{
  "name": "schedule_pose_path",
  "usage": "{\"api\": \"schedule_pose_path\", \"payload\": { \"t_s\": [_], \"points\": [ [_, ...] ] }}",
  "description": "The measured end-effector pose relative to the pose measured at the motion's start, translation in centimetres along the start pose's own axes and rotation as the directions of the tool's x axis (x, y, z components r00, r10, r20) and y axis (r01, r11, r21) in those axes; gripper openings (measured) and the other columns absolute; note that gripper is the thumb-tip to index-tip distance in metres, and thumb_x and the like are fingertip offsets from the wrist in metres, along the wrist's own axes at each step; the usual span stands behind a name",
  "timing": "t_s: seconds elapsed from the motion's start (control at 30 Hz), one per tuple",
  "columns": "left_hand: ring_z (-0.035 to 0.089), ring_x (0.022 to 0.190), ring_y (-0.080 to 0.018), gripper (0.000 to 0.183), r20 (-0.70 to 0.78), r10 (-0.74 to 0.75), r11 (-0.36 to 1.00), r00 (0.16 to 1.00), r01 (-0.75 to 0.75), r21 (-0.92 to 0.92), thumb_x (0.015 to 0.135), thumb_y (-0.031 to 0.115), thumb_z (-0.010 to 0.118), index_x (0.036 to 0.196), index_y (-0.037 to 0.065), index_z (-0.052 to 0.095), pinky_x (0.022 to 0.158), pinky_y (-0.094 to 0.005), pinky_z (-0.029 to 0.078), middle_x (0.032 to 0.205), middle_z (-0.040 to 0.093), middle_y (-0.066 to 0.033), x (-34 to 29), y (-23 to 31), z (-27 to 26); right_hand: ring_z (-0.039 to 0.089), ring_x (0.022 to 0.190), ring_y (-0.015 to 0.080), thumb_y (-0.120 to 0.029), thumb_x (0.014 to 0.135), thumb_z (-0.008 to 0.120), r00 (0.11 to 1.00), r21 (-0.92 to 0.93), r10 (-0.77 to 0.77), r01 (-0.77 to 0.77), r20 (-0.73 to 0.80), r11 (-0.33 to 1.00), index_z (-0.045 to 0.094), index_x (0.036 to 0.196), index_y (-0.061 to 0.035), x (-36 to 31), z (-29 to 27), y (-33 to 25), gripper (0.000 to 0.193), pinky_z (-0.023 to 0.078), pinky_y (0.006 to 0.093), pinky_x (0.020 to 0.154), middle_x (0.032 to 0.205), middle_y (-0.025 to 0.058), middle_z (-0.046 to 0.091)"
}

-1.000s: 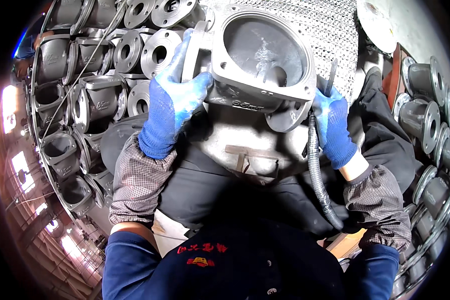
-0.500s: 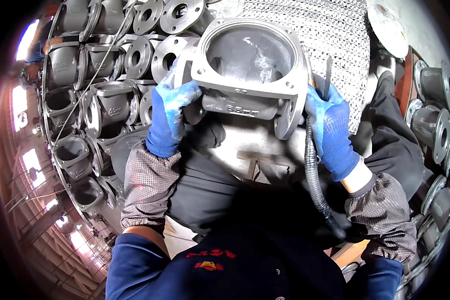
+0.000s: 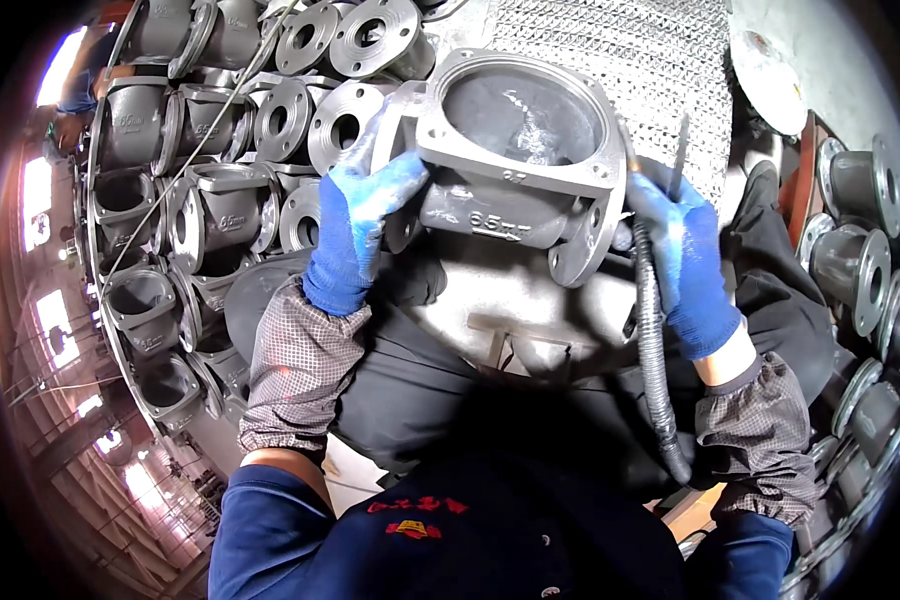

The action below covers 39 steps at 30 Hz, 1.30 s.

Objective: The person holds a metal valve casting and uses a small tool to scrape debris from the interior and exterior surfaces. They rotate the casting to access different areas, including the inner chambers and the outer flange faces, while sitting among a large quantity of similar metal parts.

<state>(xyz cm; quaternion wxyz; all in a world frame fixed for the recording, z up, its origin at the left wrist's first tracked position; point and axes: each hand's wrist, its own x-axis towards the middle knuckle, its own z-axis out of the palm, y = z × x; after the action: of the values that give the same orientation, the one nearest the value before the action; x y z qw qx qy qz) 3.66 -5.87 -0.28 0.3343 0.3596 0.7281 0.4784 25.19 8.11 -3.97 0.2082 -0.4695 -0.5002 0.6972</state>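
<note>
One blue-gloved left hand grips one grey square-topped metal casting, centred; one silvery textured mat spreads past its rim. A narrow gap, one grey ribbed hose, then one blue-gloved right hand grasping one slim dark rod.

Blue gloves, coated paler toward the fingers, are worn. Behind the fingers, checked oversleeves with gathered ends are fitted; farther back, a navy shirt is marked with red lettering and a red-and-yellow emblem.
</note>
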Motion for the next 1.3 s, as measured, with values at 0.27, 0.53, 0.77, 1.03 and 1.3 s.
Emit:
{"api": "schedule_pose_path", "payload": {
  "t_s": [0.27,0.53,0.77,1.03,1.3],
  "points": [
    [0.063,0.091,-0.0345,0.037,0.245,0.648,0.353,0.721,-0.57,0.742,0.077,0.002,0.057,0.114,0.007,0.056,0.066,-0.0326,0.055,0.123,0.05,-0.0256,1.7,-1.3,0.7,0.055,0.056,0.0086,-0.013,0.089,0.051,0.913,0.118,-0.408,0.404,0.019,0.907,0.054,0.113,0.007,-3.0,-0.7,-6.4,0.032,0.047,0.0203,0.051,0.076,0.005,0.06],
    [0.06,0.069,-0.0147,0.036,0.02,0.495,0.807,0.868,-0.469,0.358,0.095,0.019,0.043,0.125,-0.001,0.045,0.057,-0.0248,0.049,0.09,0.061,-0.0096,1.6,0.1,2.9,0.053,0.061,0.0055,-0.009,0.082,0.061,0.867,0.297,-0.191,0.053,0.46,0.953,0.055,0.11,0.0012,-4.9,6.3,-2.4,0.031,0.045,0.0199,0.054,0.082,0.0029,0.061],
    [0.058,0.1,-0.0267,0.034,0.091,0.431,0.776,0.898,-0.42,0.47,0.094,0.009,0.039,0.126,-0.002,0.043,0.086,-0.0347,0.045,0.117,0.054,-0.0201,1.0,1.7,2.7,0.061,0.062,0.015,-0.037,0.097,0.034,0.648,0.211,0.027,-0.287,0.762,0.934,0.056,0.1,0.004,-4.2,4.7,-3.6,0.047,0.049,0.0232,0.052,0.081,0.0172,0.065],
    [0.064,0.078,-0.0269,0.043,0.126,0.646,0.626,0.753,-0.616,0.478,0.09,0.006,0.043,0.132,0.0,0.039,0.065,-0.0296,0.052,0.109,0.059,-0.0184,2.6,-0.6,3.0,0.057,0.049,0.0115,-0.036,0.095,0.039,0.372,0.094,0.079,-0.425,0.925,0.9,0.06,0.095,0.0036,-2.1,5.1,-3.1,0.045,0.037,0.0157,0.036,0.08,0.0167,0.067],
    [0.06,0.099,-0.0287,0.047,0.062,0.544,0.76,0.837,-0.523,0.386,0.086,0.003,0.049,0.132,-0.001,0.039,0.081,-0.0311,0.049,0.117,0.056,-0.0203,1.9,-0.6,3.3,0.058,0.05,0.0272,-0.031,0.073,0.063,0.77,-0.829,-0.497,0.536,0.4,0.163,0.062,0.067,-0.0076,-4.2,6.1,-3.7,0.025,0.045,0.0394,0.045,0.054,0.0121,0.056]
  ]
}}
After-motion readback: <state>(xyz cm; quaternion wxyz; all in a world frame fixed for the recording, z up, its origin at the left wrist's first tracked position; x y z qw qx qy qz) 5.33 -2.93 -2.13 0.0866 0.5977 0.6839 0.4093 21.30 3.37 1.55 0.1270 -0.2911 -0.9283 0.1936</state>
